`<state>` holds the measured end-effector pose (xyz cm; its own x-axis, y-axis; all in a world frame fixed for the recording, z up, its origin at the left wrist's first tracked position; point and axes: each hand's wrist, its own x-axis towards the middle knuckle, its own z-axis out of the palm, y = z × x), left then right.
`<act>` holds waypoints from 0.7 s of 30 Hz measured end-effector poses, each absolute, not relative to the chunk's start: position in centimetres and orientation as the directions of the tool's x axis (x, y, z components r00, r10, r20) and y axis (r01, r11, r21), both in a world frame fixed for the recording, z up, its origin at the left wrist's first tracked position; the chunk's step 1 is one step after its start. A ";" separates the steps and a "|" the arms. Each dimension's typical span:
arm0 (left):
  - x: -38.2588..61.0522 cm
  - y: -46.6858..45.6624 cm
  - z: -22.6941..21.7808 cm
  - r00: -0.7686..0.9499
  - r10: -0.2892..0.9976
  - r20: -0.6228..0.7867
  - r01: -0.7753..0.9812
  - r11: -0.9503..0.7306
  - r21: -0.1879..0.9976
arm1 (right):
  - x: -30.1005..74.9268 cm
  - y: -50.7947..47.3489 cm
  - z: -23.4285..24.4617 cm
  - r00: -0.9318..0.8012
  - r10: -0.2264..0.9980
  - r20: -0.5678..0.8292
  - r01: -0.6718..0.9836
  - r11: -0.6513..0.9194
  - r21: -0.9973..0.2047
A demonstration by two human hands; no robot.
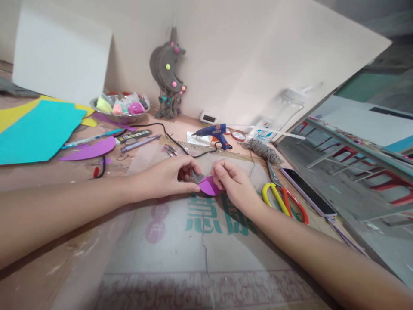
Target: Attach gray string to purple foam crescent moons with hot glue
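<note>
Between my two hands is a small purple rounded piece of foam or paper [210, 187], with a grey pointed piece [197, 176] at its upper left. My left hand [181, 174] is closed, its thumb and fingers pinching the left side where the grey and purple meet. My right hand [232, 181] pinches near the purple piece's right edge, thumb and fingertips together. A thin grey thread [205, 252] lies on the printed plastic sheet [145, 262] below the hands; whether it joins the piece I cannot tell.
Scissors [284, 200] and a phone [308, 191] lie right of my hands. Behind them are a blue glue gun [213, 132] with its cord, grey yarn [264, 151] and a plastic bottle [285, 110]. Leftward are turquoise sheets [41, 131], pens and a bowl [121, 116]. A decorated moon [167, 69] hangs behind.
</note>
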<state>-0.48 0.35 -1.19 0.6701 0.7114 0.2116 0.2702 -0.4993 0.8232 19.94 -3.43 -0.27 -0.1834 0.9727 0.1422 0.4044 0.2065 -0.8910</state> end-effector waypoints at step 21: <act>-0.4 0.3 -1.0 0.698 0.684 0.214 0.254 -0.515 0.819 | 20.0 -3.2 -0.3 -0.190 0.978 0.088 0.374 0.155 -0.914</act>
<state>-0.38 0.29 -1.01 0.6976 0.6839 0.2137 0.2542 -0.5151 0.8185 19.99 -3.18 -0.33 -0.1904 0.9778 0.0878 0.3741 0.1550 -0.9143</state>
